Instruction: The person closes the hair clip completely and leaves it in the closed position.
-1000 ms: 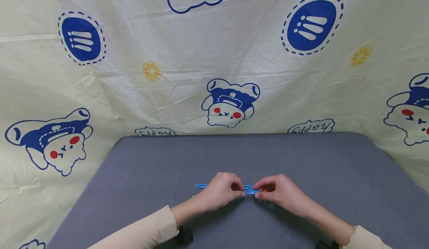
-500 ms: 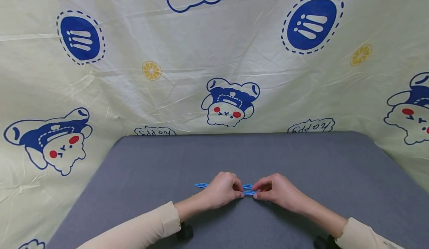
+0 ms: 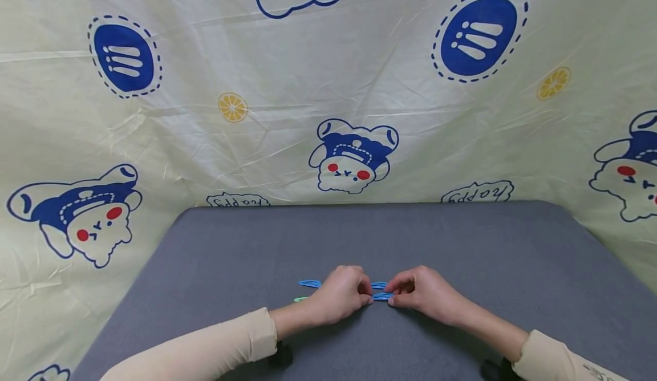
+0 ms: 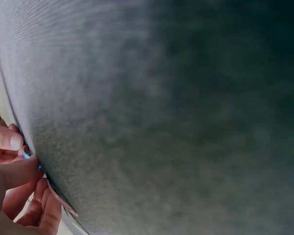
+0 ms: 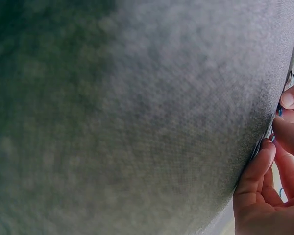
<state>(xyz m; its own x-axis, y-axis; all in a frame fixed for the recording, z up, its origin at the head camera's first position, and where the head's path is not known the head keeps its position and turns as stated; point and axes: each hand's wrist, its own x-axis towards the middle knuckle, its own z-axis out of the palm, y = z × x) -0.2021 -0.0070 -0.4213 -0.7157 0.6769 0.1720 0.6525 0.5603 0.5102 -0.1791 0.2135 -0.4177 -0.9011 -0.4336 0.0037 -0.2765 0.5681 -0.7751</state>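
Near the middle of the table, in the head view, my left hand [image 3: 341, 295] and right hand [image 3: 428, 292] face each other, fingertips a short gap apart. Both pinch the ends of a slim blue hair clip [image 3: 382, 297] between thumb and fingers. Just behind it a second blue hair clip [image 3: 378, 285] shows, partly covered by the fingers. Left of my left hand lies another blue hair clip [image 3: 309, 283], and a green clip [image 3: 300, 299] peeks out by the wrist. The wrist views catch the fingers only at the edge, with a speck of blue.
A grey cloth-covered table [image 3: 246, 244] spreads around the hands. Behind it hangs a pale curtain [image 3: 287, 56] printed with blue bears and orange slices. Dark wrist-worn gear [image 3: 281, 355] sits under the left sleeve.
The right hand has shifted slightly left, closer to the left hand. The two clips between the hands now show further apart. More of the green clip is visible by the left wrist.
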